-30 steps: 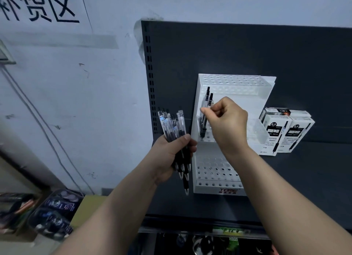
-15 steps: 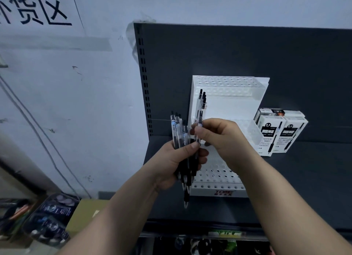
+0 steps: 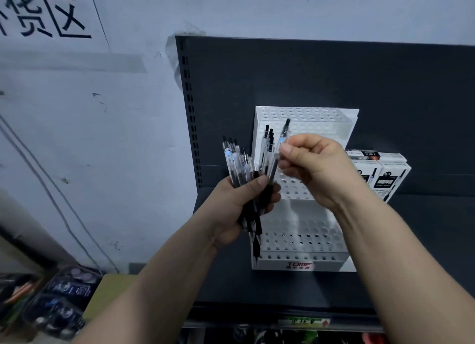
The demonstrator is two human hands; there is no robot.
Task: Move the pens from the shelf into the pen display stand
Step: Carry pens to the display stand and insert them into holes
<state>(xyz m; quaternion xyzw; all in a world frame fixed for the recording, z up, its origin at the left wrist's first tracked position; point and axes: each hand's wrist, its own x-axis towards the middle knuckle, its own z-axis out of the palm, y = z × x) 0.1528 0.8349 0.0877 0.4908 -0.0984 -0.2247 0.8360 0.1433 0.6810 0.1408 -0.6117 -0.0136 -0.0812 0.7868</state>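
Note:
A white tiered pen display stand (image 3: 300, 243) with rows of holes stands on the dark shelf (image 3: 411, 253). A few clear pens with black caps (image 3: 267, 148) stand in its middle tier at the left. My left hand (image 3: 241, 202) grips a bundle of clear black-tipped pens (image 3: 236, 163), tips pointing down, just left of the stand. My right hand (image 3: 313, 169) pinches a single clear pen (image 3: 281, 143) pulled up out of the bundle, its lower end still near my left thumb, in front of the stand's middle tier.
White pen boxes (image 3: 380, 174) sit on the shelf right of the stand. The shelf's dark back panel (image 3: 308, 74) rises behind it. A white wall with black characters is at the left. Packaged goods (image 3: 59, 300) and a cardboard box (image 3: 110, 289) lie at the lower left.
My right hand left the pens in the stand, came down to the bundle, pinched one pen and has lifted it up and right. The left hand has stayed beside the stand.

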